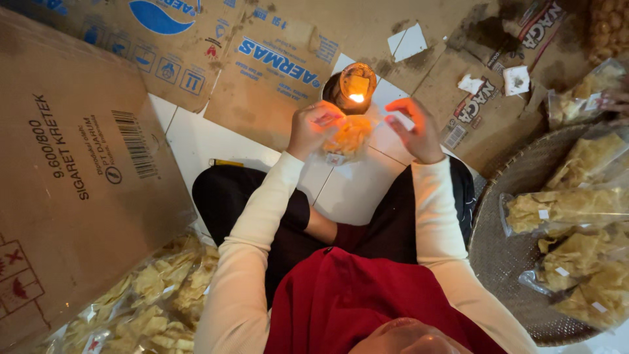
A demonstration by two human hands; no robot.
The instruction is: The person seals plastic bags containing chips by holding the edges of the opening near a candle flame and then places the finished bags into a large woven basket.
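Observation:
I sit cross-legged on a white tiled floor. My left hand (313, 126) pinches the top edge of a small clear plastic bag of yellow crackers (347, 139), held just below a small flame (357, 98). The flame burns in a round dark lamp (347, 88) standing on the floor. My right hand (414, 130) is beside the bag on the right, fingers spread, its fingertips near the bag's upper edge; whether it touches the bag I cannot tell. Both arms wear cream long sleeves.
A woven round tray (504, 249) at the right holds several filled cracker bags (563, 210). More cracker bags (151, 295) lie at the lower left. Flattened cardboard (72, 164) covers the floor at left and behind the lamp. Another person's fingers (616, 99) show at the right edge.

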